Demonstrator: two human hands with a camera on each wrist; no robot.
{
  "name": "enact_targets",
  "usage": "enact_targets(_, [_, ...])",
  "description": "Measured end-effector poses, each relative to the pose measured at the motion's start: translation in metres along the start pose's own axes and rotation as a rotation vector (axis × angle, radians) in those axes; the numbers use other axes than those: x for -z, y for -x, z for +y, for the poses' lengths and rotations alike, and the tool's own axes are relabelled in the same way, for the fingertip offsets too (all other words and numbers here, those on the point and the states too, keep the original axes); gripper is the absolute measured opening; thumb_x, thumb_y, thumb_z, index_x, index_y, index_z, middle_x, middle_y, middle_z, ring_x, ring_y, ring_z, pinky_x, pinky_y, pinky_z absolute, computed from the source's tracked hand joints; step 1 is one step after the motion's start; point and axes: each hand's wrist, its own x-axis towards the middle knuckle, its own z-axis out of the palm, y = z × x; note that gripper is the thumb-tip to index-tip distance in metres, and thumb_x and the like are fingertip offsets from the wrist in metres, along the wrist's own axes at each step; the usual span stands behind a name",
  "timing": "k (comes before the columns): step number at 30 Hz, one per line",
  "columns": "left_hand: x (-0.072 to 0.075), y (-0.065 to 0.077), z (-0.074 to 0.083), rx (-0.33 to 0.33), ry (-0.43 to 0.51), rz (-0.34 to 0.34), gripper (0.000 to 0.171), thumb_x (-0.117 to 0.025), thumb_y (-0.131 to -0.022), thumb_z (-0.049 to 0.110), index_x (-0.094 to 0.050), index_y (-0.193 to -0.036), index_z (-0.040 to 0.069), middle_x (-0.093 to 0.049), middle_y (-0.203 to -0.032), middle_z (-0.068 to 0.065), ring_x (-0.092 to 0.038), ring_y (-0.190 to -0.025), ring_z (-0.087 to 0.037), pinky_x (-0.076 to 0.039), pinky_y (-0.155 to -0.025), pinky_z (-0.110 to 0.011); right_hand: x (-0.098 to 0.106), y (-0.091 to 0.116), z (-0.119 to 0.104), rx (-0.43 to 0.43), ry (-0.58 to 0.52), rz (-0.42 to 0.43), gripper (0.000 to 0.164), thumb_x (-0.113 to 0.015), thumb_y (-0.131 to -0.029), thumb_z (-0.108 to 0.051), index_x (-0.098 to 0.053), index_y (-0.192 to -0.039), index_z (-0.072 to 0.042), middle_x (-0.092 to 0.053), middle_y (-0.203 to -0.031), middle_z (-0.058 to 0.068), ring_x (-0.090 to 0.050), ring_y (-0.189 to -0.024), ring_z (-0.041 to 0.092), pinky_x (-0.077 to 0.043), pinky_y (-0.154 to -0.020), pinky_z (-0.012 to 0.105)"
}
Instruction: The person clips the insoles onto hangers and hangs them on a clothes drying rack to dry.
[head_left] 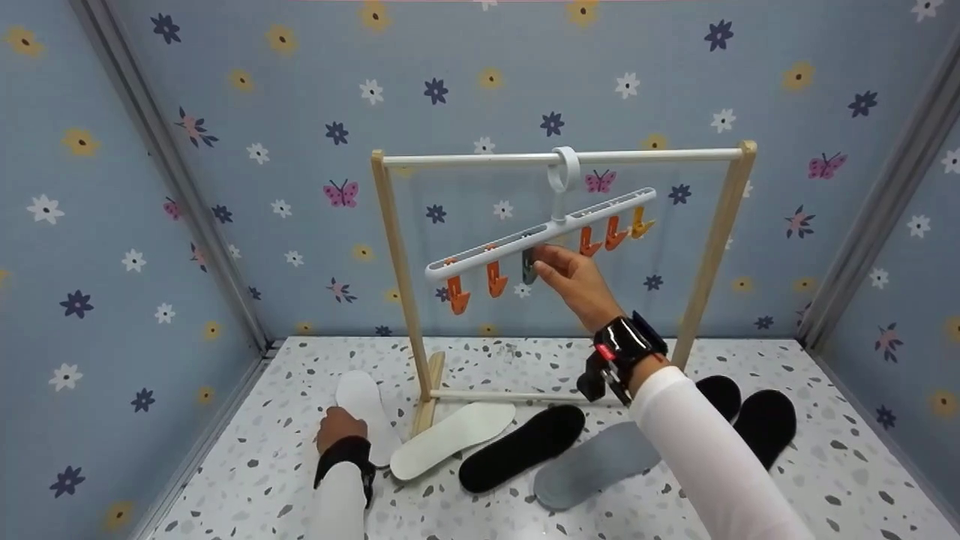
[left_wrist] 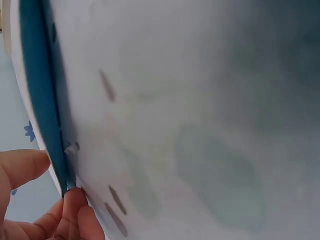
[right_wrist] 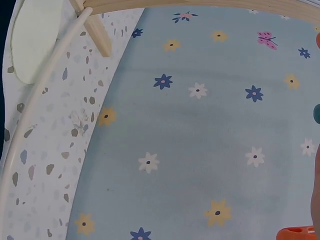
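The right forearm, in its white sleeve, hides one end of a grey insole and part of the nearer-in of two black insoles at the right. In the left wrist view a blurred, speckled surface fills most of the frame. The right wrist view catches only a sliver of the right hand at its edge, with one orange clip cut off at the lower corner, so that hand's grip shows only from the head.

The left hand is narrow, pinching the edge of a white insole between thumb and fingers; the wrist view shows a blue face along that thin edge. The insole is at the left of the speckled table, beside one foot of the wooden rack. From the head, the fingertips are out of sight.

The right hand is raised, its thumb and fingers closed in on a dark clip, third from the left end of a white hanger. The hanger hangs by its ring from the white rail, its bar slanting across the view. It also carries four orange clips and a yellow clip. A cream insole and a single black insole lie between the white and grey ones.
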Motion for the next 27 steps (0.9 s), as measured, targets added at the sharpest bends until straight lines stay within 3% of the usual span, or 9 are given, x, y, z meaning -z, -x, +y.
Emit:
enact_targets(3, [0.001, -0.001, -0.004, -0.011, 0.046, 0.018, 0.034, -0.052, -0.088, 0.009, -0.048, -0.109, -0.018, -0.058, -0.104, -0.036, -0.058, -0.095, -0.048, -0.048, -0.081, -0.053, 0.001, 0.001, -0.001, -0.002, 0.007, 0.002, 0.039, -0.056, -0.095, -0.016, -0.053, -0.13, 0.001, -0.058, -0.125, 0.016, -0.054, -0.113, 0.021, -0.042, -0.098, 0.035])
enact_targets(7, [0.005, 0.001, -0.007, -0.026, 0.157, 0.051, 0.02, -0.058, -0.084, 0.009, -0.055, -0.086, -0.011, -0.063, -0.091, -0.03, -0.06, -0.084, -0.045, -0.047, -0.074, -0.052, 0.002, 0.001, -0.001, -0.01, 0.04, 0.009, 0.039, -0.056, -0.095, -0.017, -0.053, -0.129, 0.001, -0.059, -0.123, 0.016, -0.055, -0.112, 0.021, -0.043, -0.097, 0.034])
enact_targets(10, [0.009, 0.001, -0.007, -0.021, 0.238, 0.053, 0.019, -0.058, -0.083, 0.01, -0.061, -0.08, -0.009, -0.066, -0.086, -0.025, -0.06, -0.081, -0.041, -0.046, -0.072, -0.05, 0.002, 0.0, -0.001, -0.014, 0.058, 0.009, 0.038, -0.057, -0.094, -0.016, -0.054, -0.128, 0.001, -0.061, -0.121, 0.016, -0.057, -0.111, 0.022, -0.044, -0.096, 0.034])
enact_targets(12, [0.012, 0.001, -0.006, -0.027, 0.272, 0.038, 0.023, -0.057, -0.084, 0.011, -0.066, -0.09, -0.009, -0.066, -0.093, -0.026, -0.06, -0.087, -0.042, -0.046, -0.077, -0.05, 0.002, 0.0, -0.002, -0.011, 0.068, 0.002, 0.038, -0.058, -0.094, -0.016, -0.054, -0.128, 0.001, -0.061, -0.121, 0.016, -0.058, -0.11, 0.022, -0.044, -0.095, 0.033])
enact_targets(17, [0.02, -0.002, 0.002, -0.029, 0.35, -0.025, 0.038, -0.051, -0.088, 0.013, -0.058, -0.115, -0.012, -0.06, -0.113, -0.029, -0.055, -0.103, -0.045, -0.043, -0.088, -0.051, 0.002, -0.002, -0.003, 0.001, 0.07, -0.001, 0.038, -0.058, -0.094, -0.017, -0.055, -0.128, 0.001, -0.061, -0.122, 0.015, -0.057, -0.109, 0.021, -0.045, -0.093, 0.031])
enact_targets(22, [0.028, -0.003, 0.014, -0.013, 0.423, -0.048, 0.039, -0.048, -0.088, 0.014, -0.056, -0.118, -0.01, -0.057, -0.117, -0.029, -0.056, -0.101, -0.042, -0.046, -0.084, -0.046, 0.002, -0.003, -0.002, -0.006, 0.065, 0.013, 0.039, -0.06, -0.093, -0.017, -0.056, -0.127, 0.001, -0.06, -0.121, 0.017, -0.057, -0.109, 0.022, -0.045, -0.093, 0.031])
enact_targets(27, [0.038, 0.001, 0.023, 0.004, 0.562, -0.068, 0.039, -0.05, -0.09, 0.014, -0.053, -0.121, -0.01, -0.055, -0.118, -0.029, -0.058, -0.098, -0.037, -0.051, -0.076, -0.039, 0.001, -0.003, 0.0, -0.021, 0.085, 0.039, 0.042, -0.061, -0.093, -0.021, -0.055, -0.127, 0.002, -0.06, -0.12, 0.017, -0.057, -0.108, 0.022, -0.045, -0.091, 0.03])
